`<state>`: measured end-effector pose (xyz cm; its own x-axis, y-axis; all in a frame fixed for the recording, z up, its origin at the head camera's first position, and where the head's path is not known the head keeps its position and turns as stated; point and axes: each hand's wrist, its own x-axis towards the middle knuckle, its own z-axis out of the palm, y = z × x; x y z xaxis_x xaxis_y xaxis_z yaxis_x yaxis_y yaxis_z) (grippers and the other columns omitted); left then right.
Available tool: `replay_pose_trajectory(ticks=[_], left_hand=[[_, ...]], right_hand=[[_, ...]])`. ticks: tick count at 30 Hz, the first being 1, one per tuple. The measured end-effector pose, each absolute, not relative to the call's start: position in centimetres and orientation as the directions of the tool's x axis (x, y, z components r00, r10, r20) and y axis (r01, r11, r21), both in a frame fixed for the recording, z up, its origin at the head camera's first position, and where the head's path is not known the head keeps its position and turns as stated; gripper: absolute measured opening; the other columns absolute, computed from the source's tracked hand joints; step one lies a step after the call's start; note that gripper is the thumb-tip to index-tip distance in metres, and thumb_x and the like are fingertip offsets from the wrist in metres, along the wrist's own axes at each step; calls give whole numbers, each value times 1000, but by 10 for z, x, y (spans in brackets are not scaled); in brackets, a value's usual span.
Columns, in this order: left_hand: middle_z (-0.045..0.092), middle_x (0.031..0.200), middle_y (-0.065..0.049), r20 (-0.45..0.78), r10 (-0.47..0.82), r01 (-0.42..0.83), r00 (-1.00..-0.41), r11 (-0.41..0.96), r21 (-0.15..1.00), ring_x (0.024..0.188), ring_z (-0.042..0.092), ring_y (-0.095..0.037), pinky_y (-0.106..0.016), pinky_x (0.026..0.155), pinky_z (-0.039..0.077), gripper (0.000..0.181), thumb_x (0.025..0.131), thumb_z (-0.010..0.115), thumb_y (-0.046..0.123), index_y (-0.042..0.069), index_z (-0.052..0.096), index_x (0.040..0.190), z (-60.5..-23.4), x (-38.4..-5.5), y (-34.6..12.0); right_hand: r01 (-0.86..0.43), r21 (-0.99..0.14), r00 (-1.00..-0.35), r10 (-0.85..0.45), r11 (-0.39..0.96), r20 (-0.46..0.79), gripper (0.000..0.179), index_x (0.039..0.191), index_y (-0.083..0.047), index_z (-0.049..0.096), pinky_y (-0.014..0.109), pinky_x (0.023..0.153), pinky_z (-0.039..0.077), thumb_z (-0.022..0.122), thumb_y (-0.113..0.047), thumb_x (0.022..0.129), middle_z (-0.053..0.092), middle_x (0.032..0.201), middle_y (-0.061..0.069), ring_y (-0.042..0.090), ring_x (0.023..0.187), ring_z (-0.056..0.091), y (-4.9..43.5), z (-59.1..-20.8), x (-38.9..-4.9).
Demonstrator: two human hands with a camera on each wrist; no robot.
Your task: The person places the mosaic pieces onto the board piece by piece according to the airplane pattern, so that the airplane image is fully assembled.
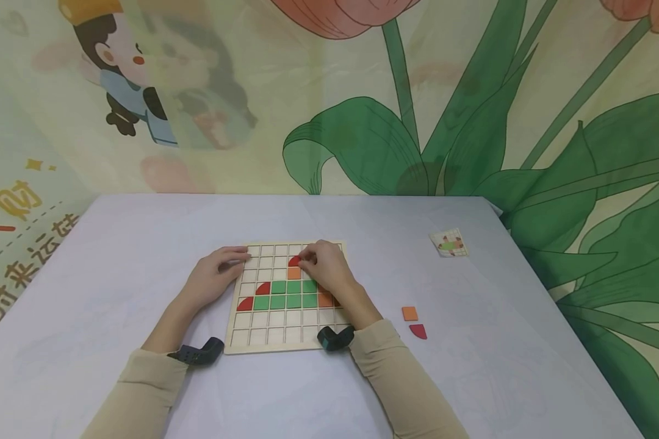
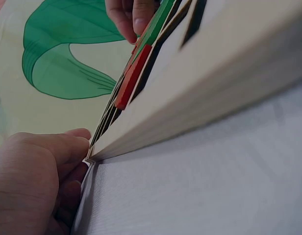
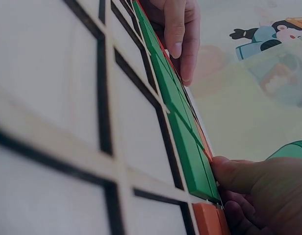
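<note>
A wooden grid board (image 1: 266, 335) lies on the table, partly filled with flat coloured pieces. Green squares (image 1: 277, 302) form two rows in its middle, with red quarter-circle pieces (image 1: 245, 303) at their left ends. Near the board's far edge, my right hand (image 1: 327, 266) pinches another red quarter-circle piece (image 1: 293, 261) between thumb and fingertips, above an orange square (image 1: 294, 273). Orange pieces (image 1: 325, 299) at the right end are partly hidden by that hand. My left hand (image 1: 211, 275) touches the board's left edge near the far corner, its index finger extended and thumb beside it.
To the right of the board, a loose orange square (image 1: 409, 313) and a loose red quarter-circle (image 1: 418, 331) lie on the white tablecloth (image 1: 505, 366). A small pattern card (image 1: 449, 242) sits farther back on the right. A printed backdrop (image 1: 351, 146) hangs behind the table.
</note>
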<state>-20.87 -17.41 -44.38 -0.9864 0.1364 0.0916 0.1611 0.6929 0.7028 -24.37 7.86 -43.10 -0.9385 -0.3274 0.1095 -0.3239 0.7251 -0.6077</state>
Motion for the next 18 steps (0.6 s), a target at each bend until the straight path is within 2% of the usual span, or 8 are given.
replay_pose_trajectory(ticks=[6, 18], left_hand=[[51, 140, -8, 96, 138, 166, -986, 695, 700, 137, 38, -33, -51, 111, 32, 31, 95, 57, 17, 9, 62, 124, -442, -209, -173], [52, 139, -8, 92, 130, 157, -987, 694, 702, 137, 39, -32, -50, 110, 35, 31, 95, 57, 18, 9, 62, 124, -442, -208, -174]], right_hand=[[-321, -612, -938, -332, 723, 99, 23, 109, -10, 70, 22, 69, 50, 68, -20, 88, 64, 89, 2, 13, 79, 57, 79, -429, -244], [-337, -593, -932, -347, 731, 101, 21, 109, -12, 72, 23, 69, 51, 66, -19, 90, 63, 91, 2, 13, 80, 58, 78, -429, -243]])
